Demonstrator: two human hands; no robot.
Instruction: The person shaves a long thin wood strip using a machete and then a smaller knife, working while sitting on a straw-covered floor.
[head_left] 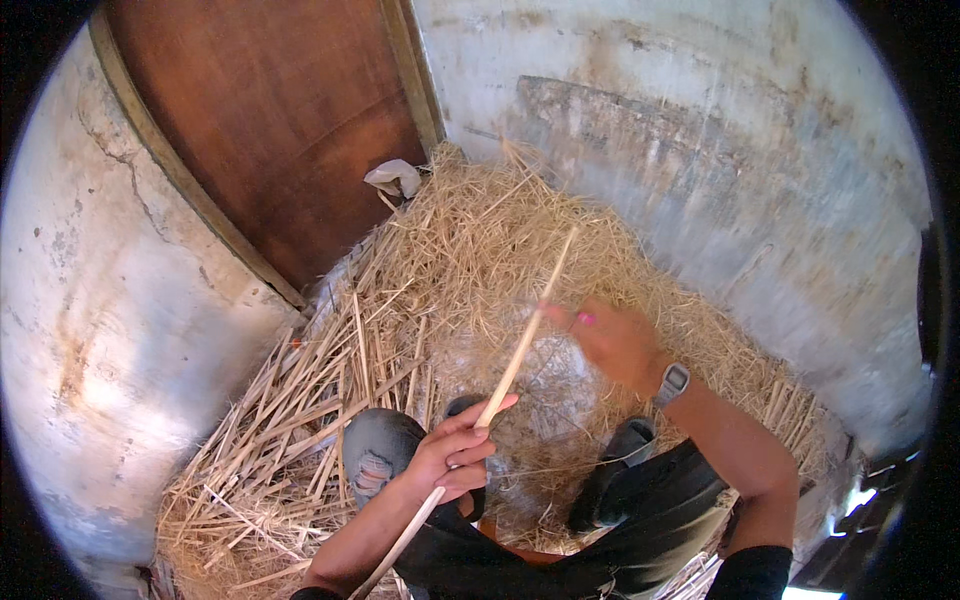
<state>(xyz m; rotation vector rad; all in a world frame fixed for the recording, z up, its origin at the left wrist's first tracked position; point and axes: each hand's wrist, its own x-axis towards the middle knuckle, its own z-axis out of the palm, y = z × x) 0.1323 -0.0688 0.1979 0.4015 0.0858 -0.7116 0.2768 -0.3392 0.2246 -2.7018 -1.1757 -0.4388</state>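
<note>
Here, one stalk (520, 345) sits clamped in the left hand (455, 455) grip; right hand (612, 340) pinches it higher.

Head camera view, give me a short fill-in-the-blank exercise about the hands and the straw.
1. The left hand closes its grip around a long pale ____.
2. The right hand, blurred, wears a grey wristwatch on its ____.
3. The loose yellow straw pile lies before a brown wooden ____.

Missing words: stick; wrist; door
</note>
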